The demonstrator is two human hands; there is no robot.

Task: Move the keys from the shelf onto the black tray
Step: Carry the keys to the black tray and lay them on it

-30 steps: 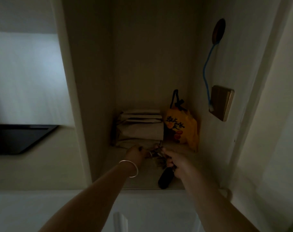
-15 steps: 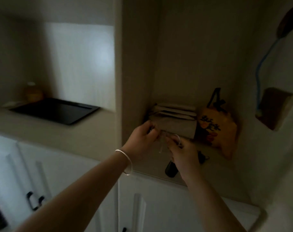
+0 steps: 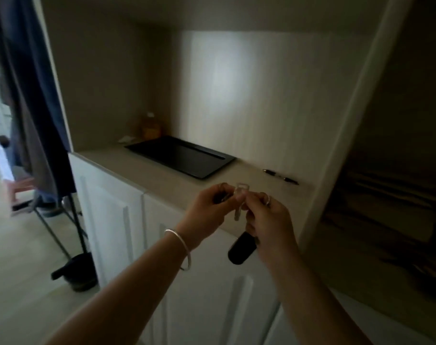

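Both hands hold the bunch of keys [image 3: 239,204] in the air in front of the counter's edge. My left hand [image 3: 207,210], with a silver bangle on the wrist, pinches the ring end. My right hand [image 3: 269,222] grips the other side, and a black key fob [image 3: 241,249] dangles below it. A pale metal key hangs between the two hands. The black tray [image 3: 182,156] lies flat on the beige counter, beyond and to the left of the hands, with nothing in it.
A black pen [image 3: 281,177] lies on the counter right of the tray. An amber jar [image 3: 151,125] and a small white item stand behind the tray's left end. White cabinet doors [image 3: 112,220] are below. A dark stand with hanging clothes [image 3: 35,95] is at the left.
The keys have been lifted off the shelf and carried left with both hands. The view has swung left, so the tray is now in the middle and the shelf is blurred at the right.
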